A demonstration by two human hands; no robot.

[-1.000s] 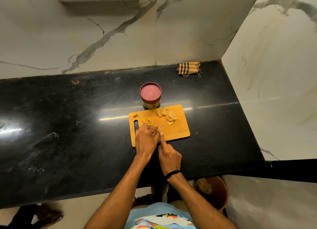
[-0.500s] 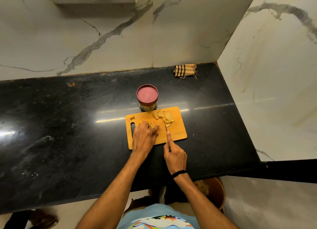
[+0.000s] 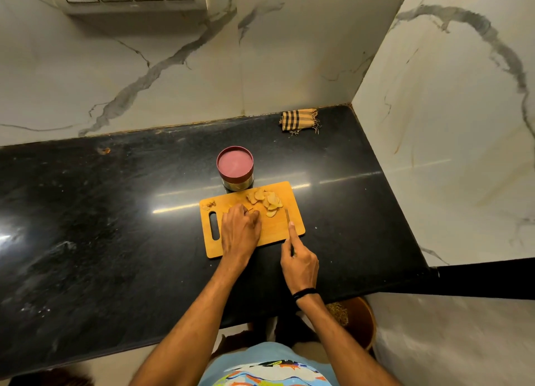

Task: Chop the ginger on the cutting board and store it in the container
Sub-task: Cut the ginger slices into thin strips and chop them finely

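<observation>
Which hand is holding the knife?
The right hand, the one wearing the black wristband, holds the knife with its forefinger stretched along the blade. The left hand holds no knife; it holds ginger down on the cutting board.

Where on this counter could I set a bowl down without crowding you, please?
The counter left of the board is largely bare to its edge. A narrower patch lies between board, right wall and cloth. Crowded: the board, with left hand, right hand, knife and ginger, and the container just behind it.
</observation>
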